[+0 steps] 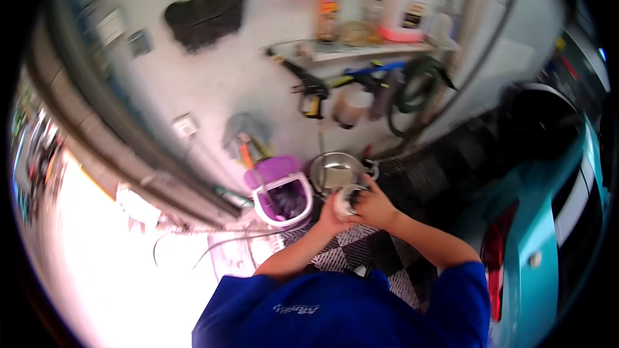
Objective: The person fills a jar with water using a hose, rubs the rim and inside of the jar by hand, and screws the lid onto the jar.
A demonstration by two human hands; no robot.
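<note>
A blue short-sleeved shirt (pixel 342 312) with white lettering fills the foreground. Beyond it, the left hand (pixel 332 218) and right hand (pixel 378 207) are curled around a small, blurred, whitish round container (pixel 349 200), gripping it from either side; finger detail is too blurred to tell. The container is just in front of a metal bowl (pixel 316 169), beside a purple-and-white bucket (pixel 279 222), above checkered floor mats (pixel 332 259). A teal car (pixel 534 235) stands to the right.

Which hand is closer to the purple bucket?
The left. In this view, the left hand is just to the right of the bucket, apart from it; the right hand is farther right, beyond the left.
</note>
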